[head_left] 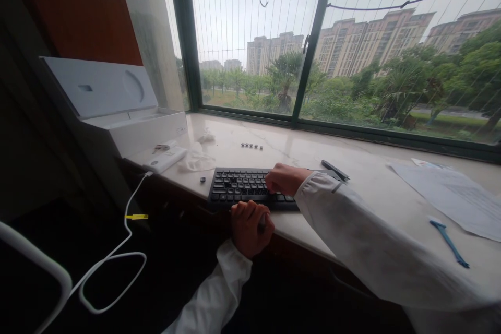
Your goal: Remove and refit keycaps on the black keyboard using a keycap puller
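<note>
A black keyboard (pixel 239 183) lies along the front edge of the pale windowsill, with dark gaps where some keycaps are off. My right hand (pixel 287 178) is over its right part, fingers curled down onto the keys; whatever they pinch is hidden. In front of the keyboard's near edge, my left hand (pixel 250 227) is closed, with a small greyish thing partly visible by the thumb, too unclear to name. One loose keycap (pixel 202 180) sits left of the keyboard. Behind it stands a short row of several small keycaps (pixel 251 146).
An open white box (pixel 148 128) and a white power strip (pixel 166 159) with a cable stand at left, beside crumpled clear plastic (pixel 195 159). Right of the keyboard lie a dark slim tool (pixel 335 170), paper sheets (pixel 450 193) and a blue plastic tool (pixel 449 242). A barred window rises behind.
</note>
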Tool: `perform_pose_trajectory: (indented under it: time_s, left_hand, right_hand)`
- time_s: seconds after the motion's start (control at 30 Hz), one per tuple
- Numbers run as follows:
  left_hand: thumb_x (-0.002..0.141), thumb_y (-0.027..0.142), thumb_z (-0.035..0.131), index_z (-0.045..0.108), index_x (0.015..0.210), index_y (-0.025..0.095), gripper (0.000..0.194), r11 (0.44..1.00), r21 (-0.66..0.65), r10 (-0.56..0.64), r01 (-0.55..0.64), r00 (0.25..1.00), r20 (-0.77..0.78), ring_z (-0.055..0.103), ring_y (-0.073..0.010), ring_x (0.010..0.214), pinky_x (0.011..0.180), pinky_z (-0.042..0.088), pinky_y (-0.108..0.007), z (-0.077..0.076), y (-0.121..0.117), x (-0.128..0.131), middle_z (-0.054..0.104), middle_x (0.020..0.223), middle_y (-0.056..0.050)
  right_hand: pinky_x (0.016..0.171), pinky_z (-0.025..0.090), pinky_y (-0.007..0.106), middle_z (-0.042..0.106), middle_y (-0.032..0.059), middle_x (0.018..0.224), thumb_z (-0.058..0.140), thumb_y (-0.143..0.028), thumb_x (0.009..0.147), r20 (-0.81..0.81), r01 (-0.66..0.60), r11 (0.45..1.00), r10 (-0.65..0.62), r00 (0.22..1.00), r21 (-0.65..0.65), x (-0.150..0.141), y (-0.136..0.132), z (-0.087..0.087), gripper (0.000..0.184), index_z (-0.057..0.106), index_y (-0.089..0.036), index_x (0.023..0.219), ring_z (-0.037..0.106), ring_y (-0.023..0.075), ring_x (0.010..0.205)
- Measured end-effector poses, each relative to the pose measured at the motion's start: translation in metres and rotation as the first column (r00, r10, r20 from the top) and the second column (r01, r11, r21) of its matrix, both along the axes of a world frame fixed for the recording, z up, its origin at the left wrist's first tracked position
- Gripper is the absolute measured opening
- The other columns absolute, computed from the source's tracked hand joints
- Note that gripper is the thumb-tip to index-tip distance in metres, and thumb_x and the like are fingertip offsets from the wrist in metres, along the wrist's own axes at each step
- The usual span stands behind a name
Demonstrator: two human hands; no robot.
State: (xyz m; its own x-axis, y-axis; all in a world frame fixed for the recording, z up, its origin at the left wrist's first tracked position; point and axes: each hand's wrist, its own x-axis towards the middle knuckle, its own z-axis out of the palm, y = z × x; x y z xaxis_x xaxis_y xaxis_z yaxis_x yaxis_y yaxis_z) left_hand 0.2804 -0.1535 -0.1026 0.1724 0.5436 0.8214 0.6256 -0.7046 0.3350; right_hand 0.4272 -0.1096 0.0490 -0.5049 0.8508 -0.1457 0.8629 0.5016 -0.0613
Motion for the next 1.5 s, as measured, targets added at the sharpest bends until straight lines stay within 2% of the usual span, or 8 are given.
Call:
perform_pose_trajectory:
  time_s: [0.27, 0.37, 0.53, 0.67, 0.77, 1.2, 1.3, 1.5]
  left_hand:
    - [0.078, 0.020, 0.054, 0.059, 0.078, 0.023, 0.006, 1.000, 0.013, -0.008, 0.008, 1.000, 0.013, 0.049, -0.0206, 0.075, 0.073, 0.032, -0.037, -0.003, 0.002, 0.001, 0.058, 0.071, -0.002]
    - [0.077, 0.020, 0.053, 0.057, 0.078, 0.023, 0.006, 0.999, 0.033, -0.004, 0.004, 1.000, 0.028, 0.049, -0.0205, 0.072, 0.072, 0.032, -0.037, -0.005, 0.003, 0.003, 0.057, 0.069, -0.002]
    - [0.079, 0.018, 0.050, 0.057, 0.079, 0.023, 0.008, 0.998, 0.064, -0.007, 0.003, 0.998, 0.057, 0.049, -0.0197, 0.070, 0.070, 0.031, -0.037, -0.009, 0.005, 0.006, 0.058, 0.069, -0.001]
    - [0.078, 0.018, 0.050, 0.058, 0.079, 0.023, 0.010, 0.995, 0.095, 0.006, -0.013, 0.998, 0.070, 0.053, -0.0191, 0.072, 0.071, 0.032, -0.037, -0.011, 0.006, 0.007, 0.062, 0.072, -0.001]
    - [0.079, 0.018, 0.050, 0.059, 0.078, 0.024, 0.011, 0.993, 0.117, 0.010, -0.019, 0.997, 0.079, 0.055, -0.0185, 0.074, 0.072, 0.033, -0.036, -0.010, 0.007, 0.007, 0.065, 0.074, -0.001]
    - [0.080, 0.018, 0.050, 0.061, 0.076, 0.024, 0.013, 0.993, 0.115, 0.006, -0.020, 0.993, 0.119, 0.057, -0.0182, 0.073, 0.073, 0.033, -0.037, -0.011, 0.007, 0.010, 0.068, 0.073, 0.000]
    - [0.080, 0.018, 0.050, 0.061, 0.076, 0.024, 0.013, 0.994, 0.111, 0.003, -0.016, 0.993, 0.117, 0.057, -0.0183, 0.073, 0.073, 0.033, -0.037, -0.010, 0.006, 0.009, 0.067, 0.073, 0.000]
    - [0.079, 0.019, 0.051, 0.060, 0.076, 0.025, 0.012, 0.993, 0.117, 0.015, -0.025, 0.996, 0.089, 0.057, -0.0178, 0.072, 0.073, 0.033, -0.036, -0.006, 0.007, 0.008, 0.068, 0.072, 0.001]
  right_hand:
    - [0.055, 0.040, 0.021, 0.074, 0.0071, 0.074, 0.061, -0.003, 0.070, 0.091, -0.038, 0.999, 0.039, 0.995, -0.019, -0.003, 0.014, 0.000, 0.021, 0.077, -0.015, 0.077, 0.067, 0.0155, 0.066]
    - [0.054, 0.038, 0.020, 0.073, 0.0053, 0.072, 0.064, -0.005, 0.070, 0.075, -0.023, 0.998, 0.027, 0.997, -0.052, -0.002, 0.021, -0.002, 0.018, 0.077, -0.017, 0.076, 0.065, 0.0137, 0.064]
    - [0.056, 0.040, 0.020, 0.072, 0.0013, 0.069, 0.076, -0.018, 0.066, -0.085, 0.016, 0.989, -0.029, 0.996, -0.149, 0.014, 0.041, -0.014, 0.008, 0.077, -0.018, 0.075, 0.064, 0.0127, 0.063]
    - [0.058, 0.043, 0.020, 0.071, -0.0011, 0.067, 0.079, -0.030, 0.065, -0.231, 0.020, 0.950, -0.096, 0.968, -0.312, 0.029, 0.055, -0.022, 0.016, 0.077, -0.019, 0.076, 0.064, 0.0130, 0.065]
    - [0.058, 0.044, 0.020, 0.072, -0.0008, 0.068, 0.078, -0.032, 0.065, -0.281, -0.003, 0.935, -0.103, 0.954, -0.354, 0.036, 0.059, -0.026, 0.018, 0.077, -0.019, 0.078, 0.064, 0.0134, 0.065]
    - [0.062, 0.045, 0.020, 0.071, -0.0015, 0.067, 0.080, -0.019, 0.063, -0.349, 0.016, 0.952, -0.128, 0.928, -0.307, 0.038, 0.054, -0.030, 0.012, 0.077, -0.019, 0.075, 0.065, 0.0127, 0.067]
    - [0.062, 0.045, 0.020, 0.071, -0.0022, 0.065, 0.079, -0.020, 0.064, -0.352, -0.026, 0.950, -0.089, 0.932, -0.311, 0.038, 0.056, -0.030, 0.011, 0.077, -0.018, 0.075, 0.065, 0.0122, 0.065]
    - [0.062, 0.044, 0.020, 0.070, -0.0021, 0.066, 0.077, -0.024, 0.067, -0.359, -0.076, 0.972, -0.010, 0.933, -0.224, 0.040, 0.052, -0.022, 0.010, 0.078, -0.020, 0.076, 0.063, 0.0115, 0.064]
